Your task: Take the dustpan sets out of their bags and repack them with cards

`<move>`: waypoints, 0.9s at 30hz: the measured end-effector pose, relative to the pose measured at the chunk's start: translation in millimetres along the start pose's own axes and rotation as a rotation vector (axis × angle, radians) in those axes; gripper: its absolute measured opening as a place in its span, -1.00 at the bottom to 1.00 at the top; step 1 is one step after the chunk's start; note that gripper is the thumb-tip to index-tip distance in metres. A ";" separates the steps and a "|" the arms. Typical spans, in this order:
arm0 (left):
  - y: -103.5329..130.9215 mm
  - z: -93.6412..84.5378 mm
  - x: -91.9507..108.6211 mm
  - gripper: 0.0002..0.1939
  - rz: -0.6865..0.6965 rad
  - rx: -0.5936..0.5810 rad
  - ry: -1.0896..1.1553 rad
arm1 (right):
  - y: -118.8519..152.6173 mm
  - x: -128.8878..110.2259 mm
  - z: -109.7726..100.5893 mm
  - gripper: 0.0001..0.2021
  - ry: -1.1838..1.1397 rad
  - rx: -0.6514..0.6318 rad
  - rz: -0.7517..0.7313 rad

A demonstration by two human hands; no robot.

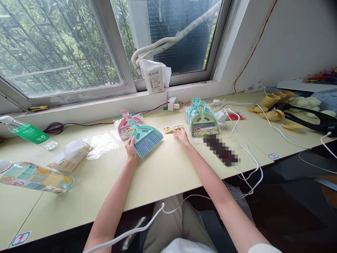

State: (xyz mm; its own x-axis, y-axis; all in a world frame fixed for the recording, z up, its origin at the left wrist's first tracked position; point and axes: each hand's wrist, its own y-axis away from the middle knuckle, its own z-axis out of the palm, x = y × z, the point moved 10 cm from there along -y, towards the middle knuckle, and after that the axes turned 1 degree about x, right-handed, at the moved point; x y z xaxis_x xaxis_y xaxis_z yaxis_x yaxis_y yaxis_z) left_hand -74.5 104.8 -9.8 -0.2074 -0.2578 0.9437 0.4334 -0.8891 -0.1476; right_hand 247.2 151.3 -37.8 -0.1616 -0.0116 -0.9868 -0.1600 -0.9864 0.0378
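Observation:
A teal dustpan and brush set [147, 138] with grey-blue bristles is held at its left edge by my left hand [131, 148], tilted over the table. My right hand [181, 136] pinches the near edge of a small printed card [173, 128], yellow and green. Behind the teal set lies a pink set in clear wrap [126, 123]. Right of my right hand stands a group of wrapped sets, a green one [204, 121] in front and teal ones [193, 109] behind it.
On the pale table [152, 179] at left are two bottles [31, 133], a tissue pack [71, 154] and clear plastic bags [101, 144]. A blurred dark object [221, 149], white cables [256, 175] and yellow cups [271, 102] lie right. A box [156, 80] stands on the sill.

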 end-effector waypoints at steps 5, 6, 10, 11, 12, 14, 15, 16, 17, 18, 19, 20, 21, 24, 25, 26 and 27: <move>10.3 18.4 6.3 -0.59 0.045 -0.109 -0.064 | 32.2 -22.3 33.8 -0.54 0.423 -0.107 -0.161; 13.7 23.3 7.2 -0.59 0.053 -0.133 -0.087 | 41.6 -33.9 41.3 -0.52 0.547 -0.087 -0.277; 33.2 49.5 13.6 -0.57 0.124 -0.276 -0.256 | 82.2 -63.4 81.0 -0.66 0.880 -0.092 -0.678; 39.3 56.3 15.9 -0.56 0.147 -0.315 -0.304 | 88.0 -66.3 86.0 -0.68 0.949 -0.072 -0.725; 45.3 62.3 18.0 -0.54 0.168 -0.348 -0.348 | 91.3 -68.6 88.2 -0.69 1.014 -0.041 -0.753; 56.6 71.9 21.7 -0.50 0.201 -0.401 -0.442 | 93.1 -73.3 87.4 -0.71 1.107 0.023 -0.777; 61.7 75.8 23.4 -0.49 0.219 -0.422 -0.493 | 92.8 -75.6 86.4 -0.72 1.134 0.039 -0.787; 66.4 79.0 25.3 -0.49 0.240 -0.440 -0.539 | 92.1 -77.6 85.4 -0.72 1.150 0.047 -0.797; 70.6 81.9 27.1 -0.48 0.263 -0.457 -0.575 | 91.0 -79.0 84.3 -0.70 1.158 0.049 -0.803; 74.1 84.4 28.3 -0.49 0.282 -0.472 -0.597 | 89.3 -79.7 83.1 -0.68 1.157 0.049 -0.802; 76.4 86.0 28.3 -0.49 0.290 -0.483 -0.603 | 86.9 -79.4 81.4 -0.66 1.148 0.049 -0.790; 77.1 86.7 26.8 -0.49 0.283 -0.489 -0.598 | 83.6 -78.3 79.1 -0.64 1.128 0.050 -0.765; 76.4 86.8 23.5 -0.49 0.265 -0.493 -0.588 | 79.5 -76.3 76.3 -0.63 1.097 0.049 -0.728; 66.4 86.0 7.1 -0.49 0.189 -0.521 -0.561 | 65.1 -69.2 66.0 -0.61 0.906 0.007 -0.592; 59.9 84.2 1.9 -0.51 0.177 -0.526 -0.559 | 60.4 -67.7 62.2 -0.59 0.805 -0.024 -0.549; 51.2 80.4 -2.4 -0.52 0.172 -0.518 -0.563 | 56.0 -67.2 58.5 -0.57 0.704 -0.062 -0.515; 40.1 73.5 -5.2 -0.53 0.171 -0.490 -0.569 | 52.0 -67.9 54.6 -0.54 0.617 -0.103 -0.489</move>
State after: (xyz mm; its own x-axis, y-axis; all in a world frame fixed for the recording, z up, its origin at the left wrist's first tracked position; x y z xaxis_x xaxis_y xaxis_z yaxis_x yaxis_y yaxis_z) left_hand 8.4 98.4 1.2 0.3682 -0.2899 0.8834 -0.0469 -0.9547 -0.2938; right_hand 196.7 109.8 39.8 0.4771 0.3675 -0.7984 0.0218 -0.9131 -0.4072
